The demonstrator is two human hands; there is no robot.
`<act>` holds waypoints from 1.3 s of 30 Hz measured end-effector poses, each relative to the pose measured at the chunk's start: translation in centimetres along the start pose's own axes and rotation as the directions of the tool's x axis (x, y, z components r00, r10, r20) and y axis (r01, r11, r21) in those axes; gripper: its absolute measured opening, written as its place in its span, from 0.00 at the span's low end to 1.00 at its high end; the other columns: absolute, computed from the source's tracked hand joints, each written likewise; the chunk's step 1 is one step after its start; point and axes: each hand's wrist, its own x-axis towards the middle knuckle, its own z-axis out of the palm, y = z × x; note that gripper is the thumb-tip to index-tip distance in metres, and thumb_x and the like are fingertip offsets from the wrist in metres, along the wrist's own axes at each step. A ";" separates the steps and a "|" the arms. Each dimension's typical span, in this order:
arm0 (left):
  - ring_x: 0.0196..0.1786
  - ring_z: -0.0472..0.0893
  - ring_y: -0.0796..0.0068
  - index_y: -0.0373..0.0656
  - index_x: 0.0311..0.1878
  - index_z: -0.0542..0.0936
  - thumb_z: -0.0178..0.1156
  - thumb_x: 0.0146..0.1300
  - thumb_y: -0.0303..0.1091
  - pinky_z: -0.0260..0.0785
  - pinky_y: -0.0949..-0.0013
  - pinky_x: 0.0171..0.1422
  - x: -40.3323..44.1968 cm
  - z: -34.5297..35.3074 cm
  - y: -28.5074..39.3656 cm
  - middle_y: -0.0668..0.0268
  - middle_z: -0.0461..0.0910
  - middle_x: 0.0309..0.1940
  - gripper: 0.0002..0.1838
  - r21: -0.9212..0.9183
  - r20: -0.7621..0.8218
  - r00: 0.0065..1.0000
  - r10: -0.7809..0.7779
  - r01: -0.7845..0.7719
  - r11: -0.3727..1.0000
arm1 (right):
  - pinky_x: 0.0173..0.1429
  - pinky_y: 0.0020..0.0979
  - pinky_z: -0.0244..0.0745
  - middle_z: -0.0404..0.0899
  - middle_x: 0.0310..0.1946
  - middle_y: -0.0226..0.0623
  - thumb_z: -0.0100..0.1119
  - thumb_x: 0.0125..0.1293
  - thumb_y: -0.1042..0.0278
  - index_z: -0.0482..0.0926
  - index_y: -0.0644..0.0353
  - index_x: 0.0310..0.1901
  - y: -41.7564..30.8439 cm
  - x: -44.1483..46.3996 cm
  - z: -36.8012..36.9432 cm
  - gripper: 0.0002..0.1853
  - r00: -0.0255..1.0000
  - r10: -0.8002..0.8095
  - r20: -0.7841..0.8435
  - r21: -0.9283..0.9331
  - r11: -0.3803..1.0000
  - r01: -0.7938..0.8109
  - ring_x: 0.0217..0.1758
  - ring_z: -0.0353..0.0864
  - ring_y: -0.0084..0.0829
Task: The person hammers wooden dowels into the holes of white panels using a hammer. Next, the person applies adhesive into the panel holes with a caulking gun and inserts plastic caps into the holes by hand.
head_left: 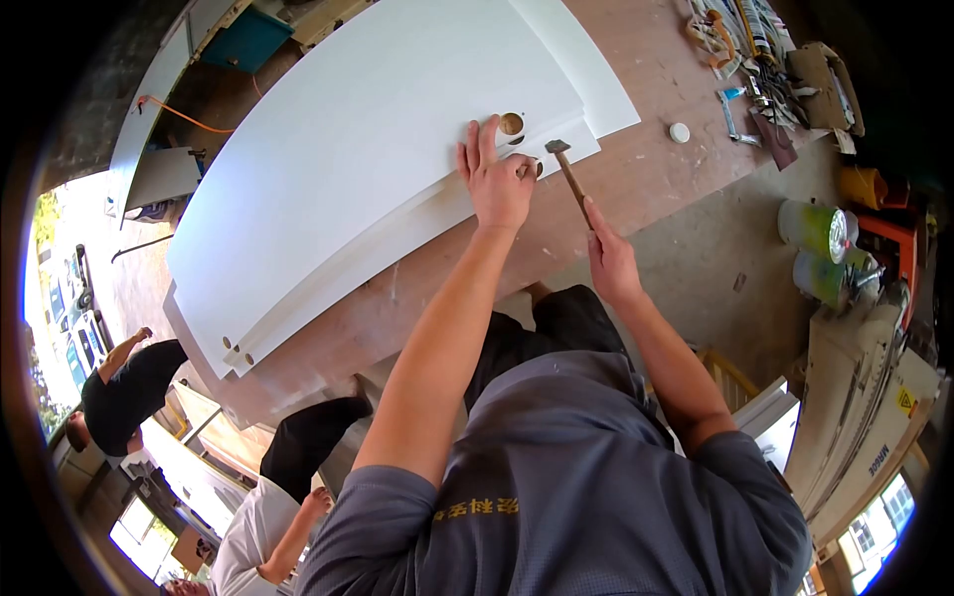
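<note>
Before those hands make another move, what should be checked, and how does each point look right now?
1. Grip on the hammer: ok, the right hand holds it by the handle.
2. Left hand well away from the hammer head: not ok, I'd say; they are apart, but the head is close beside its fingers.
3. What the left fingers pinch, if anything: cannot tell, too small to make out.
4. White panel resting on the table: ok.
5. White panel fixed against sliding: cannot tell.
6. Round white lid off the panel: ok, it lies apart on the table.
</note>
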 end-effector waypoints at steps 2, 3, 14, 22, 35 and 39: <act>0.78 0.57 0.55 0.50 0.23 0.85 0.70 0.54 0.34 0.43 0.50 0.82 -0.1 -0.2 0.0 0.69 0.66 0.72 0.05 0.020 0.002 1.000 0.028 -0.028 0.999 | 0.46 0.42 0.76 0.77 0.37 0.52 0.49 0.71 0.79 0.63 0.48 0.75 0.8 -0.1 0.3 0.31 1.000 -0.021 0.020 -0.041 0.999 0.022 0.39 0.80 0.52; 0.78 0.57 0.55 0.50 0.23 0.85 0.70 0.54 0.34 0.43 0.50 0.82 -0.3 -0.3 -0.3 0.69 0.66 0.72 0.05 0.019 0.001 1.000 0.026 -0.026 0.999 | 0.46 0.42 0.76 0.77 0.37 0.51 0.49 0.70 0.80 0.63 0.49 0.75 0.8 -0.1 0.2 0.32 0.998 -0.039 0.039 -0.082 0.996 0.042 0.38 0.79 0.52; 0.76 0.62 0.56 0.46 0.25 0.85 0.70 0.54 0.29 0.53 0.52 0.80 -1.2 -2.5 -3.2 0.65 0.67 0.71 0.04 0.012 0.022 0.992 0.125 -0.125 0.992 | 0.43 0.45 0.75 0.76 0.35 0.49 0.49 0.69 0.80 0.62 0.46 0.75 2.2 0.0 0.4 0.33 0.990 -0.139 -0.015 -0.121 0.983 0.136 0.35 0.79 0.52; 0.77 0.61 0.56 0.46 0.26 0.86 0.69 0.53 0.29 0.53 0.54 0.80 -1.0 -2.5 -3.0 0.64 0.67 0.72 0.03 0.013 0.030 0.996 0.086 -0.086 0.996 | 0.45 0.47 0.76 0.78 0.36 0.52 0.49 0.72 0.76 0.63 0.41 0.75 2.7 -0.5 1.0 0.32 0.975 -0.186 -0.124 -0.073 0.981 0.178 0.38 0.80 0.53; 0.76 0.61 0.54 0.47 0.24 0.86 0.72 0.51 0.32 0.53 0.52 0.79 -1.1 -2.5 -2.9 0.66 0.67 0.72 0.03 0.035 0.035 0.996 0.085 -0.086 0.996 | 0.46 0.46 0.76 0.80 0.40 0.52 0.51 0.73 0.74 0.63 0.41 0.75 0.8 -0.4 2.1 0.30 0.991 -0.084 0.101 -0.068 0.994 0.091 0.40 0.81 0.55; 0.76 0.60 0.54 0.48 0.24 0.87 0.72 0.51 0.32 0.52 0.52 0.80 -1.1 -2.5 -2.7 0.66 0.67 0.72 0.03 0.025 0.027 0.996 0.083 -0.084 0.996 | 0.46 0.35 0.76 0.77 0.36 0.53 0.49 0.72 0.79 0.66 0.51 0.74 0.3 -0.4 2.3 0.29 0.993 -0.090 0.072 -0.030 0.995 0.092 0.35 0.79 0.46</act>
